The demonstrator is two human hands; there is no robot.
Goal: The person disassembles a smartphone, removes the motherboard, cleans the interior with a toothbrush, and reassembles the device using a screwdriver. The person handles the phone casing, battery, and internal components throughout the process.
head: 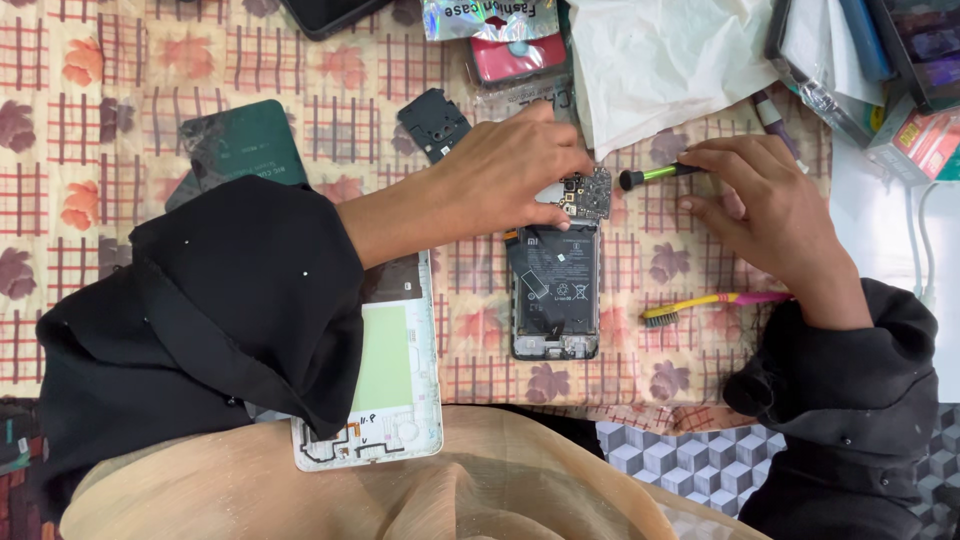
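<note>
Fingers of the left hand (510, 175) press down, pinching the small circuit board (588, 192) at the far end of the opened phone (555, 290), which lies mid-desk (120, 130), long axis near to far. The board looks light, stiff and fragile, best held by its edges. Right-hand (770, 205) fingers grip a green screwdriver (655, 174), tip pointing left at the board.

Your opened phone (556, 290) lies flat, back off, black battery showing, its circuit board (588, 192) at the top end; the green-handled screwdriver (655, 175) points toward that board.
</note>
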